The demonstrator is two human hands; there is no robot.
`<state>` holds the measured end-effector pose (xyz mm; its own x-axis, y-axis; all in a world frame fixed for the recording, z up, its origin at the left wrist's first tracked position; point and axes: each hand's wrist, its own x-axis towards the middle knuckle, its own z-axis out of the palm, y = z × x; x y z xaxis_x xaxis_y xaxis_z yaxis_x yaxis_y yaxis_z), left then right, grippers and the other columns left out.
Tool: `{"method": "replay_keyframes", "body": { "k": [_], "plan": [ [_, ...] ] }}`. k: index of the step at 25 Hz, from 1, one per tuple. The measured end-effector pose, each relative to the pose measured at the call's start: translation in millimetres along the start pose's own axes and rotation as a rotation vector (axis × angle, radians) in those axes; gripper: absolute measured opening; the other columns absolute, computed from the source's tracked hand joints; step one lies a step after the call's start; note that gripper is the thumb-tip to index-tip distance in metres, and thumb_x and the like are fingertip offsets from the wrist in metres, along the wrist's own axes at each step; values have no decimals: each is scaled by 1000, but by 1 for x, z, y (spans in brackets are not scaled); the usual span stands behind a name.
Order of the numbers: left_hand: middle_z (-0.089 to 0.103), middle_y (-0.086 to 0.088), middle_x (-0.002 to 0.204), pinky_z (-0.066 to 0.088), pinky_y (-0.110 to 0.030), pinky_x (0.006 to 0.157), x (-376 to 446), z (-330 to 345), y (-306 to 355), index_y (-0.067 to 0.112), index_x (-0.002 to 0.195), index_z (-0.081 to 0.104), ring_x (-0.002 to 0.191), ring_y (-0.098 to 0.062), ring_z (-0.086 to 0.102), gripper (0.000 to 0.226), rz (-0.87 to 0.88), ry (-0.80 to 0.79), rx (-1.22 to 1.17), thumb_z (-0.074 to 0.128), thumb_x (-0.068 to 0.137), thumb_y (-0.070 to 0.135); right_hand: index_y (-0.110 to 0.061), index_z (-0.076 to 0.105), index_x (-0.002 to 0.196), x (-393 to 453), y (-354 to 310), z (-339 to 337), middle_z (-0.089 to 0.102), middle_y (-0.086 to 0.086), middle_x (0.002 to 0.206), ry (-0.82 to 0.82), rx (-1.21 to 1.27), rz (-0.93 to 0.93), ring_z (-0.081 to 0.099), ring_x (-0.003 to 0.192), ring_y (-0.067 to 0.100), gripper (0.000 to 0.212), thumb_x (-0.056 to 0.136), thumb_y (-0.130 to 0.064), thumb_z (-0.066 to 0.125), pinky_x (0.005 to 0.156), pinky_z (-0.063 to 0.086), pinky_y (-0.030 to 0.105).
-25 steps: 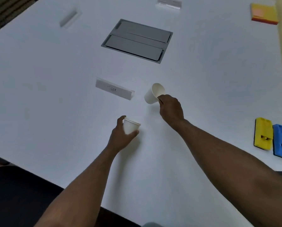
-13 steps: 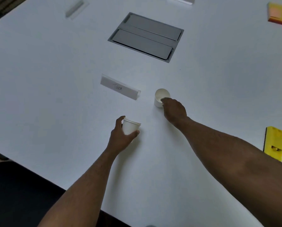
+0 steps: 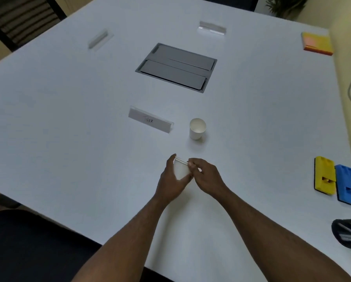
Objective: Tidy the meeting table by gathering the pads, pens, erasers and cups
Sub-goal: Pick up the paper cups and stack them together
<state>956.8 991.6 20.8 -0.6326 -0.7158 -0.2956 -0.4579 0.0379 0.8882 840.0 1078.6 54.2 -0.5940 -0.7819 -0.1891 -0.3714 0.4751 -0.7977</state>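
A white paper cup is gripped in the left hand above the near middle of the white table; its rim is pinched by the right hand. Its inside is hidden. A second cup stands upright just beyond, empty, beside a name card. Yellow eraser and blue eraser lie touching at right.

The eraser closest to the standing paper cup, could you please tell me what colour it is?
The eraser is yellow with a black base, seen in the head view, left of the blue eraser.
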Motion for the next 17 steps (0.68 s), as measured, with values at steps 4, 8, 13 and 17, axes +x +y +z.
{"method": "replay_keyframes", "body": {
  "k": [4,8,13,17],
  "plan": [
    [44,6,145,41,-25,90,-29,-11,2,35,147,21,120,-14,50,89,48,46,58,74,76,46,-17,71,105,-14,-14,-11,69,-7,111,-48,-41,-63,60,104,9,20,94,-27,57,83,43,12],
    [44,4,144,45,-26,87,-74,-30,19,35,146,19,117,-17,51,88,86,167,61,72,77,46,-15,70,106,-37,-48,-17,70,-2,113,-99,-115,-252,61,106,14,21,94,-27,57,92,48,28],
    [45,4,141,49,-30,88,-146,-82,51,37,147,17,114,-18,53,89,126,420,41,70,76,50,-16,70,105,-77,-126,-10,70,-2,112,-124,-86,-537,61,106,13,22,94,-29,56,89,43,24],
    [47,5,137,52,-32,89,-206,-152,68,42,145,17,112,-16,55,88,144,621,43,71,76,53,-19,71,102,-114,-206,18,71,-3,108,-174,-26,-690,60,102,6,22,94,-31,55,84,39,19]
  ]
}}
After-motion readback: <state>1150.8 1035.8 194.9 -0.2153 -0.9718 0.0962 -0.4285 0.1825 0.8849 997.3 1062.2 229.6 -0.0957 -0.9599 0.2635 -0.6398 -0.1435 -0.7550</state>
